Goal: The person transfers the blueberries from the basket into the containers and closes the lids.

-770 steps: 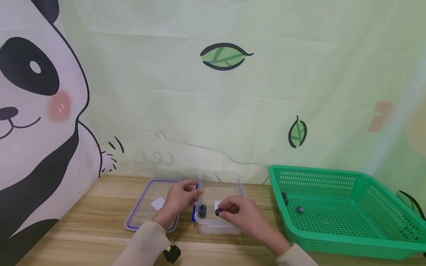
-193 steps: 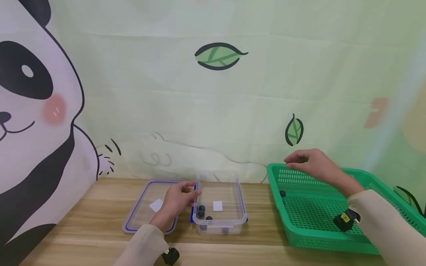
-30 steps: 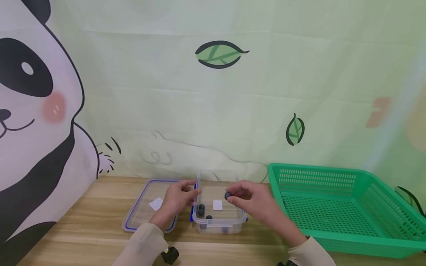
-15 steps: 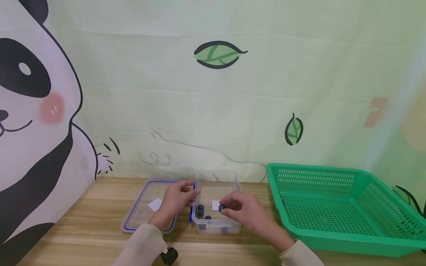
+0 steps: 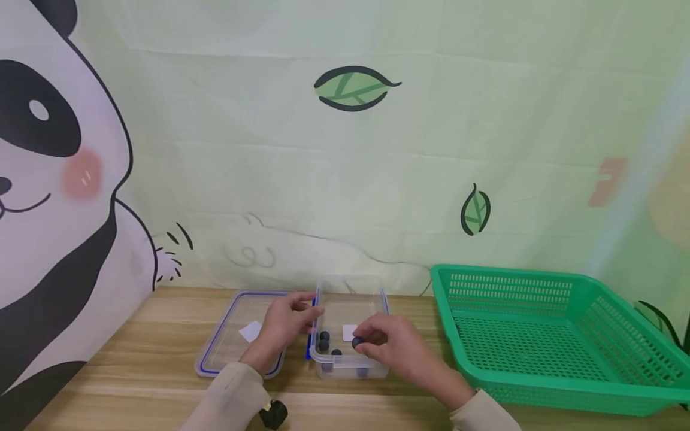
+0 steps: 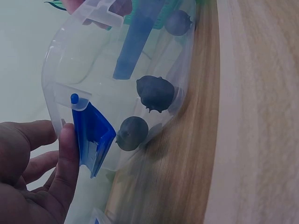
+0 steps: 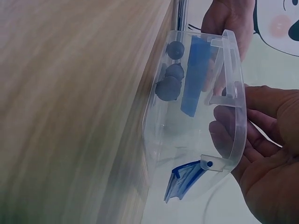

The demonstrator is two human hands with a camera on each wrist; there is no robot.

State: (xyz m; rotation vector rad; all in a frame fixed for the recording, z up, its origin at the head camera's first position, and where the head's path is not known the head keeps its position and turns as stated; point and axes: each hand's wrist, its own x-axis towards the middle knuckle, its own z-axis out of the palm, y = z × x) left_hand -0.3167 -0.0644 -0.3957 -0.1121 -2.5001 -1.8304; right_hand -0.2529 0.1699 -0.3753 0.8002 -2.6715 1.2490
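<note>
A clear plastic food box (image 5: 353,360) with blue side latches stands uncovered on the wooden table. My left hand (image 5: 286,320) grips its left rim, thumb and fingers beside the blue latch (image 6: 93,137) in the left wrist view. Between thumb and fingertips of my right hand (image 5: 396,344) is a dark blueberry (image 5: 357,342), held over the right front part of the box. Several blueberries (image 5: 323,345) lie on the box floor, mostly at the left front. Seen by the right wrist camera, the right fingers (image 7: 224,130) reach inside the box wall.
A clear lid (image 5: 203,359) with a blue seal and a white label (image 5: 250,331) lies flat left of the box. To the right stands a green perforated basket (image 5: 566,386). A printed panda backdrop (image 5: 215,149) hangs behind the table.
Over the last second my right hand has lowered the blueberry toward the box's front. The berry seen in the basket 6.4 seconds ago is gone from it. My left hand keeps its grip.
</note>
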